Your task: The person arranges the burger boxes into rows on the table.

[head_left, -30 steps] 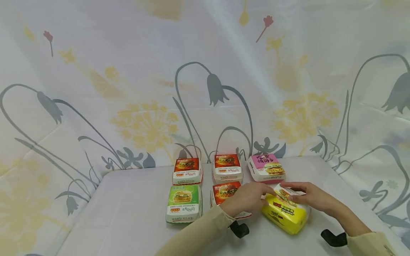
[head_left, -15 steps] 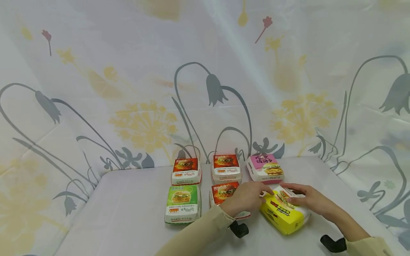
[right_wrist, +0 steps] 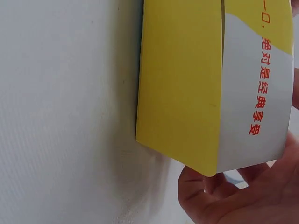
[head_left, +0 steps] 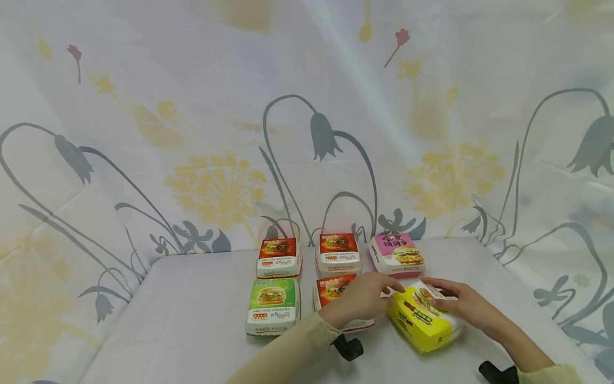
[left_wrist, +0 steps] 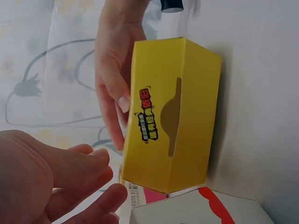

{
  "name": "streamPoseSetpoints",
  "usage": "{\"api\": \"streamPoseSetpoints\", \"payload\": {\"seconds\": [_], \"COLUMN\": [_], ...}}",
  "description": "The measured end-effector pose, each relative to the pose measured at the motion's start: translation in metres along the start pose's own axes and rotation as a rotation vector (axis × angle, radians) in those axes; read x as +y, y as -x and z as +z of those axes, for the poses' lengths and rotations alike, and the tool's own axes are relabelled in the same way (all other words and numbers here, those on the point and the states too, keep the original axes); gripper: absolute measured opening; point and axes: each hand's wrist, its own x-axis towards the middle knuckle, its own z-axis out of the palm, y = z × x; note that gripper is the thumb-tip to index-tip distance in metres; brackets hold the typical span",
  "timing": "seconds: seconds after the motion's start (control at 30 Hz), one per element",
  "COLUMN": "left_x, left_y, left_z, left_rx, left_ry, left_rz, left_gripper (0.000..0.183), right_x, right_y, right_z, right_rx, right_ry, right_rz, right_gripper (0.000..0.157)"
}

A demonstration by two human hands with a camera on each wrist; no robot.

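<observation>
A yellow-and-white burger box stands at an angle on the right of the table. My right hand grips its back right corner, thumb on the printed top and fingers over the far edge. In the right wrist view that hand's fingers bend around the corner of the box. At the box's left edge is my left hand, its fingertips close to the yellow side. Seen from the left wrist, its loosely bent fingers hold nothing. Beneath the left hand, a red burger box is partly hidden.
Two red burger boxes, one at the left and one in the middle, form the back row with a pink box. A green box sits front left. Floral cloth hangs behind the white table.
My left hand has drawn slightly left, away from the yellow box. The yellow box and my right hand have shifted a little to the left. The other boxes stay in place.
</observation>
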Motion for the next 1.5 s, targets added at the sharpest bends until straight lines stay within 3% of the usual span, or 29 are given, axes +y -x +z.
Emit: {"api": "streamPoseSetpoints", "payload": {"seconds": [0.17,0.3,0.53,0.77,1.1,1.5], "left_x": [-0.001,0.004,0.010,0.009,0.008,0.016], "left_y": [0.009,0.013,0.015,0.014,0.011,0.004], "left_z": [-0.005,-0.004,0.000,0.003,0.008,0.009], "left_rx": [-0.054,-0.119,-0.196,-0.174,-0.124,-0.037], "left_ry": [0.080,0.077,0.037,-0.059,-0.111,-0.155], "left_rz": [0.036,0.064,0.032,0.076,0.087,0.033], "left_gripper": [0.028,0.030,0.040,0.043,0.041,0.037], "right_x": [-0.005,-0.007,-0.010,-0.010,-0.008,-0.010], "right_y": [0.004,0.006,0.010,0.012,0.012,0.013], "right_z": [0.003,0.005,0.008,0.008,0.007,0.005], "right_rx": [0.027,0.052,0.086,0.111,0.110,0.085], "right_ry": [0.037,0.061,0.087,0.103,0.073,0.073], "right_rz": [0.028,0.047,0.076,0.105,0.091,0.069], "right_gripper": [0.065,0.066,0.069,0.072,0.074,0.075]}}
